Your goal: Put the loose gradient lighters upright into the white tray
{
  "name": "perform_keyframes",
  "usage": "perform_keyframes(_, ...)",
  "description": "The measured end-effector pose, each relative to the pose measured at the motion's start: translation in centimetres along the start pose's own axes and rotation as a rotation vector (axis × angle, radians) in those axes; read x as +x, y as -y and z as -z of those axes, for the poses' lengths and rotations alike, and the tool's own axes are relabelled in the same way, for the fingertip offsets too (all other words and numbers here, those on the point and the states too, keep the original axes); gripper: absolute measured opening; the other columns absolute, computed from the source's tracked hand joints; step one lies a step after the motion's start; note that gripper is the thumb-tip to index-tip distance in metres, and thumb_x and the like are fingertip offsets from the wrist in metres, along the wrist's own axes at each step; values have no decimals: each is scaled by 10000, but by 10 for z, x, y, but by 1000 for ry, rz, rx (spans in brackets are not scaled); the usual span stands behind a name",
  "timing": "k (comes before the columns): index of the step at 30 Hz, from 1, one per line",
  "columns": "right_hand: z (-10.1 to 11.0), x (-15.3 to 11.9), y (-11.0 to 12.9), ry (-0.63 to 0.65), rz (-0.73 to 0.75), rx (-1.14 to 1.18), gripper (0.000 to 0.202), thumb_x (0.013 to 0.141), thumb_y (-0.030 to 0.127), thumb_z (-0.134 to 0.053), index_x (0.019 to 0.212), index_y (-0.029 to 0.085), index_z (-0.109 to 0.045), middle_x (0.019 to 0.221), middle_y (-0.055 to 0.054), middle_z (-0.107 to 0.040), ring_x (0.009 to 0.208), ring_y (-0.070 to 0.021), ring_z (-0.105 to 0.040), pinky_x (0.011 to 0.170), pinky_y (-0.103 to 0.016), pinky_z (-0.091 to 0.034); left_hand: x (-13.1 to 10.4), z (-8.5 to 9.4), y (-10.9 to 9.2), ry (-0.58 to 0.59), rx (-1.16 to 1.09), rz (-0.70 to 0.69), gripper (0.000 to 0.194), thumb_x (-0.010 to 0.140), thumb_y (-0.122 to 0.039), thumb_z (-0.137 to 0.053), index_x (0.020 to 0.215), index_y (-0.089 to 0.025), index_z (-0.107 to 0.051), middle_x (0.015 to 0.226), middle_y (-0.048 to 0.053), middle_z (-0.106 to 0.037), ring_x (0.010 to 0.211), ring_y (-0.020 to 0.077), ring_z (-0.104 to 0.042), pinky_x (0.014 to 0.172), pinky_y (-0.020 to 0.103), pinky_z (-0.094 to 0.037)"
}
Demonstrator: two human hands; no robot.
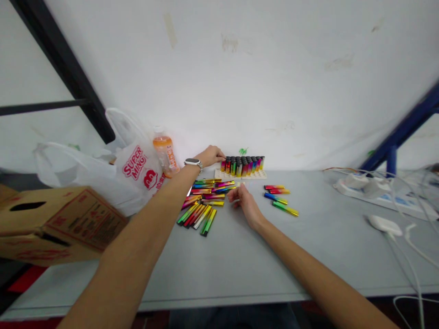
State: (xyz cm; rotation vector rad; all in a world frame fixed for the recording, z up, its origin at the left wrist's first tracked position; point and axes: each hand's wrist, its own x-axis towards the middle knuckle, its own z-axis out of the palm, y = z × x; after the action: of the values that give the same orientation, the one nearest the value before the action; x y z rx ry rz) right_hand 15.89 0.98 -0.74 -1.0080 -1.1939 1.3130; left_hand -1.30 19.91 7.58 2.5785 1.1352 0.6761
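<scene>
Several shiny multicoloured lighters (244,167) with black tops stand upright in rows in a pale perforated rack (219,175) against the wall. My left hand (211,156), wearing a watch (193,161), reaches to the rack's left end, its fingertips closed at the top of a lighter (223,165) there. In front of the rack, my right hand (245,202) rests low over the table, fingers loosely curled and apart, with nothing visible in them. Just left of it lies a loose pile of lighters (206,194). Several more lighters (281,198) lie flat to its right.
At the left are a cardboard box (85,219), a white plastic bag (126,183) and an orange drink bottle (166,153). A power strip (384,194) with plugs and a white charger (386,225) with cables lie at the right. The wall (274,82) rises behind the table (219,265).
</scene>
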Motion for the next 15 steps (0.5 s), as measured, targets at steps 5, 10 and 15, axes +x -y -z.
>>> perform_keyframes(5, 0, 0, 0, -15, 32, -10, 659, 840, 772, -390, 731, 187, -675, 755, -64, -631, 730, -178, -552, 587, -266, -393, -22, -16, -2, -176, 39, -21, 217, 866, -271, -606, 931, -181, -793, 849, 71, -703, 781, 183, -625, 818, 308, -481)
perform_keyframes(10, 2, 1, 2, -53, 79, -97, 440, 857, 594, -503, 737, 196, -648, 740, -40, -606, 701, -178, -530, 577, -276, -387, -39, -23, -4, -223, 115, -42, 288, 873, -184, -539, 1062, -202, -755, 1049, 86, -595, 915, 186, -590, 935, 341, -476)
perform_keyframes(15, 11, 15, 7, -45, 356, -565, 190, 895, 317, -505, 856, 198, -648, 847, -39, -613, 799, -180, -545, 758, -310, -437, -52, -22, -10, -159, 255, -3, 517, 831, -38, -427, 1269, -192, -653, 1089, 106, -551, 1028, 221, -549, 1001, 378, -463)
